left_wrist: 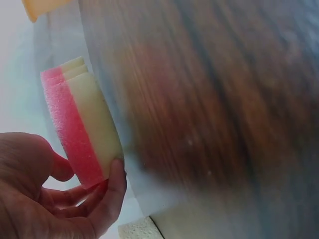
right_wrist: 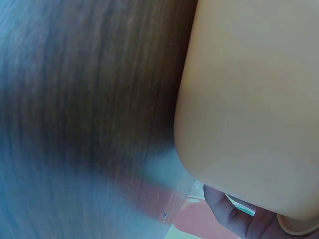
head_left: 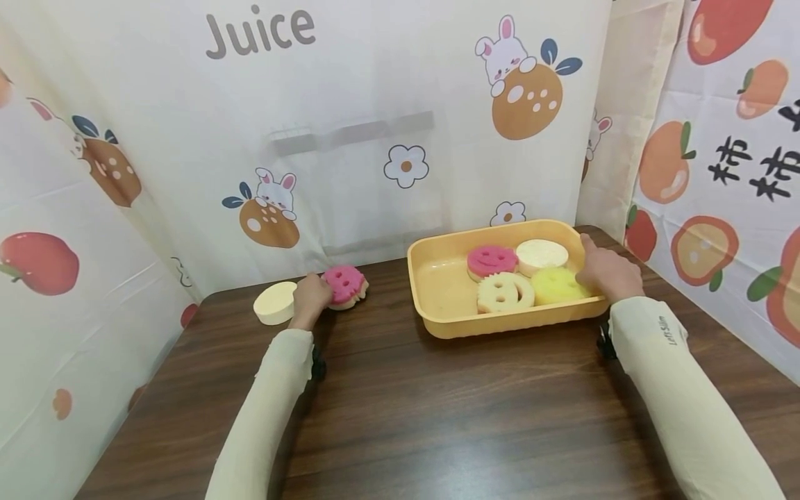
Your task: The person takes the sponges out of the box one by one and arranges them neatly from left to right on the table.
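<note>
My left hand [head_left: 312, 300] pinches a pink-and-cream smiley sponge [head_left: 345, 286] by its edge, thumb on the pink layer and fingers under the cream one in the left wrist view. Just left of that hand lies a round cream sponge [head_left: 276, 303]. At the right, my right hand [head_left: 611, 269] grips the right end of a yellow-orange tray [head_left: 444, 326]; in the right wrist view its fingers lie against the tray's outer wall. Inside the tray are a pink smiley sponge [head_left: 492, 261], a round cream sponge [head_left: 542, 255], a cream smiley sponge [head_left: 505, 293] and a yellow sponge [head_left: 558, 286].
The dark wooden table [head_left: 400, 410] runs back to a printed cloth [head_left: 369, 76] hanging behind it. More printed cloth [head_left: 725, 201] closes off the right side, and another sheet [head_left: 69, 312] the left.
</note>
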Motion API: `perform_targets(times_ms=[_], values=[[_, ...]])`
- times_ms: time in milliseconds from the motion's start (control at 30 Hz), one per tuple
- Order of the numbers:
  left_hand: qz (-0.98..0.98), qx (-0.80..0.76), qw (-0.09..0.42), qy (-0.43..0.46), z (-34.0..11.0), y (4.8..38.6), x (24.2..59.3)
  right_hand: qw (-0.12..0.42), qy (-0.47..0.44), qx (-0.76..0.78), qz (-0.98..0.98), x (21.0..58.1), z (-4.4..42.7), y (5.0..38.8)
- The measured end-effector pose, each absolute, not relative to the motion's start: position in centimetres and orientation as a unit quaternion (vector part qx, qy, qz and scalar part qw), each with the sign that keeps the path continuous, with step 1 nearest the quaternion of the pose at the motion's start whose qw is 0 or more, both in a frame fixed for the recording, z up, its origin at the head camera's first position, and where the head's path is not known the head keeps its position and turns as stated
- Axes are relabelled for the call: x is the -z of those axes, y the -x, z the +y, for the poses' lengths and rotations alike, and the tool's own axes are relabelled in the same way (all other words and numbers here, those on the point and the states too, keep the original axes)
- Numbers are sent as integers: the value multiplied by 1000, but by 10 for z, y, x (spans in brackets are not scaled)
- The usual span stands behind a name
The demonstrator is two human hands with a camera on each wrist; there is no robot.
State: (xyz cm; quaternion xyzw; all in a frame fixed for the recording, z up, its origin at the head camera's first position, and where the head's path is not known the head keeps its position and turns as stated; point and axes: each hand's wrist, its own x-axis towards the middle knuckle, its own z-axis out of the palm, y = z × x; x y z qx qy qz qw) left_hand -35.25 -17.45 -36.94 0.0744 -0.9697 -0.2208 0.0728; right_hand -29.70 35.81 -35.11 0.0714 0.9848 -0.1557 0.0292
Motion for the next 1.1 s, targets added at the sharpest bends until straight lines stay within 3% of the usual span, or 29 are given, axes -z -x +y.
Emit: perform_targets(times_ms=[1100], values=[[-964,245,52,-95,-188,353,368,32,-74,153,985,352,358,297]])
